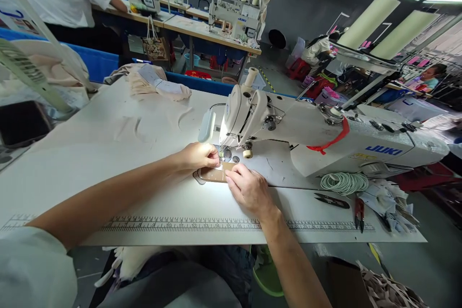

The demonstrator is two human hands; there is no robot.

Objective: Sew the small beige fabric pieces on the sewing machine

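Observation:
A flat brown piece (211, 174), perhaps cloth or card, lies in front of the sewing machine's needle area, with a small white piece (219, 167) on its upper side. My left hand (202, 155) is closed in a pinch beside the presser foot (221, 153), its fingertips at the small white piece. My right hand (249, 187) has bent fingers gripping the right end of the brown piece and covering that end. The white JUKI sewing machine (281, 115) stands right behind both hands.
Thread snips (359, 212), a dark-handled tool (332, 200), a coil of pale green cord (344, 183) and cloth scraps (390, 204) lie at right. Folded cloth pieces (159, 82) sit at the back left. A printed ruler (169, 224) runs along the front edge. Co-workers sit farther off.

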